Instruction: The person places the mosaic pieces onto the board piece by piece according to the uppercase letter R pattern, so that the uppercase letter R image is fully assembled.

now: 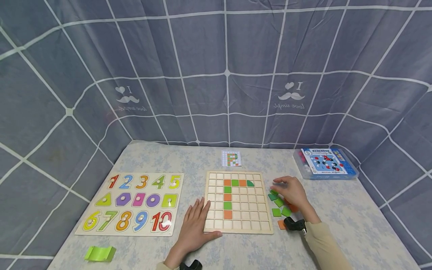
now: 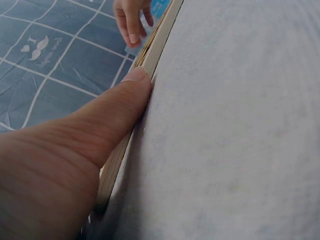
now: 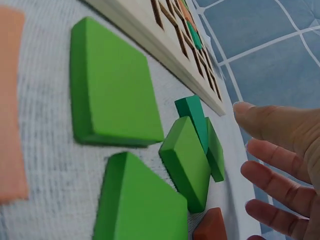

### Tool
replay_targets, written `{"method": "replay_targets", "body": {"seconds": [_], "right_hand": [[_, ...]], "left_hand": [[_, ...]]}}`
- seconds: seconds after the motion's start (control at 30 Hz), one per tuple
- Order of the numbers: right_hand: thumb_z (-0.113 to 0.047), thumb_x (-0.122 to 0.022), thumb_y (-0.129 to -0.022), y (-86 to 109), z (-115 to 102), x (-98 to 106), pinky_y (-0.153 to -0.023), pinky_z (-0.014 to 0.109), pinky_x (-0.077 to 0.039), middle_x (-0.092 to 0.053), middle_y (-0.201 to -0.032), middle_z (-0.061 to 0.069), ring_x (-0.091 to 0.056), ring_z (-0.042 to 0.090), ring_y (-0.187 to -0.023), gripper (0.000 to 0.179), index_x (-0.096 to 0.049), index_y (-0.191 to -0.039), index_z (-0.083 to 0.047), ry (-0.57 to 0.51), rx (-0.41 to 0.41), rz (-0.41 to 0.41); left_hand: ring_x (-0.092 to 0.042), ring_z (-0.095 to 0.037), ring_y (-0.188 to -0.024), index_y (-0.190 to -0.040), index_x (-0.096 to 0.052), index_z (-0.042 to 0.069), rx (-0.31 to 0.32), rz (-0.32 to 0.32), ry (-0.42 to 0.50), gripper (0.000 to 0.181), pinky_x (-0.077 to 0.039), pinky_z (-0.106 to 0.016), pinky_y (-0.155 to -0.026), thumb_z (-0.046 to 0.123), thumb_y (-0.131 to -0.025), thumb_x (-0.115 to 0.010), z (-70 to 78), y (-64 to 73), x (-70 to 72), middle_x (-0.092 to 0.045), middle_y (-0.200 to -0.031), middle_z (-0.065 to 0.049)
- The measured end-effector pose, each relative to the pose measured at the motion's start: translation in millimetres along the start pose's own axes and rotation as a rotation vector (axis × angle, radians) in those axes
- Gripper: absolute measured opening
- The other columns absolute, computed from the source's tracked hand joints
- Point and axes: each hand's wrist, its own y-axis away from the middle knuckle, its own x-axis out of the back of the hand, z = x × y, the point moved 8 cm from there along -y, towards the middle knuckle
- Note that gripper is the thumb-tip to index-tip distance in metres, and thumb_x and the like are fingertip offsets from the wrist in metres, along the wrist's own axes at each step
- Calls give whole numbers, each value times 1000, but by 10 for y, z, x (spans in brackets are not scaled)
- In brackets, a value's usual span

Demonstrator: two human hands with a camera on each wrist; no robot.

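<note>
Your right hand (image 1: 291,190) hovers over the loose tiles just right of the wooden grid board (image 1: 236,232), with its thumb and fingers apart and nothing visible between them; its fingertips are near a green tile (image 1: 274,192) at the far end of the pile. Your left hand (image 1: 195,226) lies along the board's near left corner with its fingers extended, the thumb touching the near edge, and that should be enough to steady a light, flat board without pressing hard. The loose tiles lie on the patterned tablecloth (image 1: 145,251): a green square tile (image 1: 276,212) at the left of the pile, a darker green tile (image 3: 192,112) against its brighter neighbours, and an orange tile (image 1: 281,224) at the near end. They look like painted wood, so expect them to be light, stiff and hard to damage, but smooth enough to slip from a loose pinch. Take one by two opposite side edges, thumb against one and index finger against the other, since the faces lie flat and give you little to lift by; where tiles touch, slide one free first so its neighbour doesn't come along. Holding it by the edges, keep your fingertips high, because the compartments' raised walls leave little room beside a tile. In the grid, a row of tiles ends on the right in a dark green quarter-round (image 1: 250,183). The pattern card (image 1: 231,158) lies beyond the far edge.
</note>
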Motion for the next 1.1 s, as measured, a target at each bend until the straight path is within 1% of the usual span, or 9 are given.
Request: {"method": "replay_targets", "body": {"seconds": [0.23,0.43,0.6,0.8,1.1], "right_hand": [[-25,-77,-81,-7,73,-36,-87,53,-43,-65,-104,17,-55,36,-102,33,-72,-102,0,37,-50,-32],[-25,-78,-79,-2,109,-54,-86,53,-41,-65,-103,16,-53,36,-100,34,-73,-101,0,62,-47,-44],[-28,-78,-79,1,128,-62,-85,52,-40,-65,-103,15,-50,34,-98,36,-73,-101,0,89,-40,-45],[-30,-79,-78,5,145,-65,-86,51,-40,-65,-103,14,-50,33,-98,37,-74,-101,-2,85,-40,-40],[-33,-80,-76,9,176,-74,-85,52,-39,-65,-104,14,-49,33,-98,37,-74,-98,-3,69,-54,-46]], "left_hand": [[-14,-37,-140,-147,-32,2,-2,8,2,102,-10,-52,-109,66,-75,-65,4,1,6,-26,-151,-21],[-15,-37,-140,-147,-32,2,-5,7,2,102,-10,-53,-109,66,-75,-65,8,3,10,-26,-151,-21],[-15,-37,-140,-147,-32,2,-7,4,0,102,-10,-53,-109,66,-75,-65,3,7,3,-25,-151,-21],[-15,-38,-140,-147,-32,2,-11,11,5,102,-10,-53,-109,66,-75,-65,-6,6,-4,-25,-151,-21],[-14,-36,-140,-148,-30,2,-14,12,6,103,-8,-50,-109,65,-74,-66,-13,11,-14,-23,-152,-20]]}}
